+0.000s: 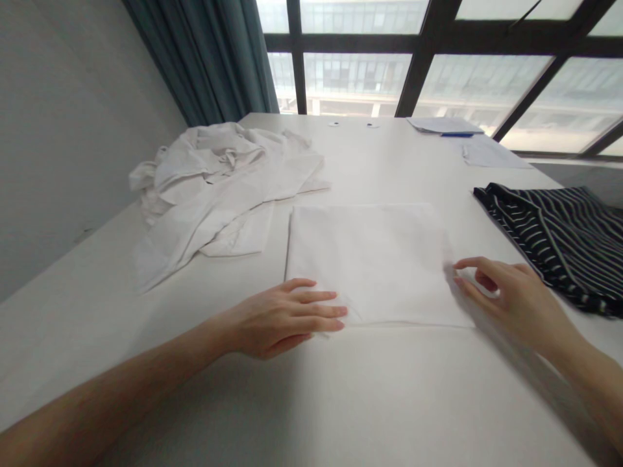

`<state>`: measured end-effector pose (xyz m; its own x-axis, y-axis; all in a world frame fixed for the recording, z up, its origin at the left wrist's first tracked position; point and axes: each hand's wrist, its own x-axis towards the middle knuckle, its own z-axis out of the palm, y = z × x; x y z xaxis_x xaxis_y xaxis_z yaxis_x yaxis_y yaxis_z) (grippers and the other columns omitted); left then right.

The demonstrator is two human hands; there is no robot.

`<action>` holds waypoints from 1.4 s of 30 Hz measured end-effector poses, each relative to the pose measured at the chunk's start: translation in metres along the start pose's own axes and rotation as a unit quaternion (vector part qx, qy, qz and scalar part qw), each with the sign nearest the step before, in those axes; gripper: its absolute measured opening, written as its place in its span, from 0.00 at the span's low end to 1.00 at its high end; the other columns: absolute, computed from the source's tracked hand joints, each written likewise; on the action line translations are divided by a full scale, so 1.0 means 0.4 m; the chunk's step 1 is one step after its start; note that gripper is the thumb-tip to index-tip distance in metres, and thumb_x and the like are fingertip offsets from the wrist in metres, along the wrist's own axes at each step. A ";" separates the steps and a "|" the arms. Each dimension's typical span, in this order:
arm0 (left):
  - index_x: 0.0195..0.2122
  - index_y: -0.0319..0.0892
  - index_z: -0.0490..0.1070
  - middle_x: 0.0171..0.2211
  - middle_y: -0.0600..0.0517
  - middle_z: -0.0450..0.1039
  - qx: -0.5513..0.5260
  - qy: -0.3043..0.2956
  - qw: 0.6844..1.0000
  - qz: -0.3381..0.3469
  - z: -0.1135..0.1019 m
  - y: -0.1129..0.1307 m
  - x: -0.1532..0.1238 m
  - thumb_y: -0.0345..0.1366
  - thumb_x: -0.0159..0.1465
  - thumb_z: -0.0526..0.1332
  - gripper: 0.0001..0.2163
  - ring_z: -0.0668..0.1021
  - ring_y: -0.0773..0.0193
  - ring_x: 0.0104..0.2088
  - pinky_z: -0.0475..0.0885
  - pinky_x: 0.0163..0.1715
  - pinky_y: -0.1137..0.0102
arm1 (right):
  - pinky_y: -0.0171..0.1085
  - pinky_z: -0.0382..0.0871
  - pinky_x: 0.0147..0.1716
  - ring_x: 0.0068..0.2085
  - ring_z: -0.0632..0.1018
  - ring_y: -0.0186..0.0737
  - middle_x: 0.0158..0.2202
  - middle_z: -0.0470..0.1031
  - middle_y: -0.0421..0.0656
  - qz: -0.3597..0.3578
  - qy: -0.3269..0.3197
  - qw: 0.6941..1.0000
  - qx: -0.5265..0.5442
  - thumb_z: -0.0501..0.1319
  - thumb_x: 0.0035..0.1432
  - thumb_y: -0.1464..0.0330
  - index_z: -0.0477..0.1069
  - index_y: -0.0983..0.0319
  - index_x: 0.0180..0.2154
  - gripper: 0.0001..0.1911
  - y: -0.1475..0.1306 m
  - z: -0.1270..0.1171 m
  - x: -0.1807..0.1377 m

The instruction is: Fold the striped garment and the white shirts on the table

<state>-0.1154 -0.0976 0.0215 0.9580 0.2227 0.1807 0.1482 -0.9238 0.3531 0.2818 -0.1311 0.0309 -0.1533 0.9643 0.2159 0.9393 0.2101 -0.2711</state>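
A white cloth [374, 259], folded into a neat rectangle, lies on the white table in front of me. My left hand [287, 314] rests flat on its near left corner, fingers stretched out and slightly spread. At the cloth's right edge, the thumb and forefinger of my right hand [506, 295] come together in a pinch. That edge looks slightly raised and blurred, with a shadow under it. The other fingers of the right hand are curled.
A crumpled heap of white cloth [233, 168] lies at the back left. Black-and-white striped fabric [569, 240] is at the right edge. Papers [445, 124] and a blue pen [456, 135] sit at the back right of the table [389, 402], near the window.
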 end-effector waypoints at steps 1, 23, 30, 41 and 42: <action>0.60 0.46 0.62 0.60 0.48 0.69 0.002 -0.001 1.000 0.003 0.000 0.003 0.001 0.27 0.67 0.53 0.20 0.64 0.61 0.65 0.55 0.65 0.59 | 0.48 0.64 0.40 0.29 0.72 0.43 0.28 0.72 0.43 -0.028 0.025 0.999 -0.007 0.53 0.64 0.54 0.72 0.57 0.42 0.17 -0.011 0.007 -0.004; 0.59 0.42 0.64 0.57 0.49 0.72 0.056 0.035 0.997 0.027 0.025 0.036 0.023 0.28 0.70 0.50 0.17 0.68 0.64 0.62 0.46 0.68 0.62 | 0.37 0.71 0.38 0.38 0.76 0.38 0.38 0.75 0.44 -0.290 -0.078 0.951 0.078 0.54 0.67 0.69 0.71 0.59 0.42 0.07 -0.124 0.054 -0.024; 0.57 0.43 0.66 0.48 0.50 0.78 0.104 0.039 0.994 0.013 0.039 0.045 0.025 0.27 0.71 0.48 0.16 0.69 0.66 0.61 0.46 0.68 0.63 | 0.39 0.71 0.39 0.36 0.75 0.40 0.35 0.74 0.45 -0.362 -0.026 0.930 0.049 0.56 0.66 0.72 0.70 0.63 0.40 0.05 -0.141 0.066 -0.036; 0.65 0.45 0.59 0.64 0.52 0.63 0.057 -0.036 0.998 0.002 0.030 0.041 0.026 0.25 0.71 0.47 0.22 0.58 0.64 0.67 0.48 0.68 0.64 | 0.36 0.69 0.37 0.35 0.75 0.38 0.34 0.74 0.44 -0.341 -0.063 0.934 0.084 0.56 0.66 0.72 0.71 0.62 0.39 0.06 -0.149 0.059 -0.030; 0.65 0.46 0.59 0.64 0.53 0.63 0.049 -0.038 0.998 -0.002 0.029 0.040 0.027 0.25 0.71 0.47 0.22 0.58 0.65 0.67 0.47 0.68 0.64 | 0.36 0.69 0.37 0.35 0.75 0.37 0.34 0.74 0.44 -0.336 -0.070 0.935 0.091 0.56 0.66 0.72 0.72 0.62 0.39 0.06 -0.151 0.056 -0.030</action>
<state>-0.0999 -0.1135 0.0185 0.9729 0.2045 0.1075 0.1709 -0.9501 0.2609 0.2201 -0.1517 0.0237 -0.7409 0.6136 0.2729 0.5508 0.7877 -0.2759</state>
